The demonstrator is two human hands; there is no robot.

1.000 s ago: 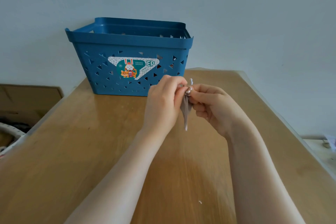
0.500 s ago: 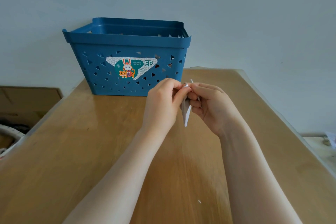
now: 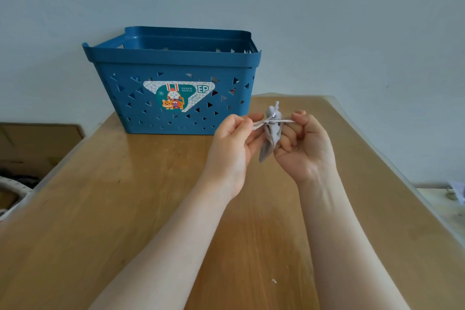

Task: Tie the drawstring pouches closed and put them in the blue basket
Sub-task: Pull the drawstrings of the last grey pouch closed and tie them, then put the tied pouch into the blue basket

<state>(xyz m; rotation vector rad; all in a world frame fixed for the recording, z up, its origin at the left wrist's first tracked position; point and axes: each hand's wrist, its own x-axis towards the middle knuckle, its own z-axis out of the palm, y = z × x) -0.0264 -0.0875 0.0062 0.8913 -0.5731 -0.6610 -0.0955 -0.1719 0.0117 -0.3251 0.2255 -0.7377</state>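
Note:
A small grey drawstring pouch [image 3: 270,138] hangs in the air between my two hands, above the wooden table [image 3: 125,209]. Its neck is bunched and a pale drawstring [image 3: 284,121] runs sideways across it, pulled taut. My left hand [image 3: 232,143] pinches the left end of the string. My right hand [image 3: 305,146] pinches the right end, fingers curled. The blue basket [image 3: 173,55] with triangular holes and a sticker stands at the far end of the table, behind and left of my hands. I cannot see what lies inside the basket.
A pale wall rises right behind the basket. Left of the table sits a cardboard box [image 3: 37,143] and a white rim [image 3: 12,186]. A low pale surface [image 3: 448,199] with small items lies to the right. A tiny white scrap [image 3: 274,281] lies on the table.
My hands have drawn apart sideways, stretching the drawstring out on both sides of the pouch's neck. The pouch now shows between them instead of being covered by fingers.

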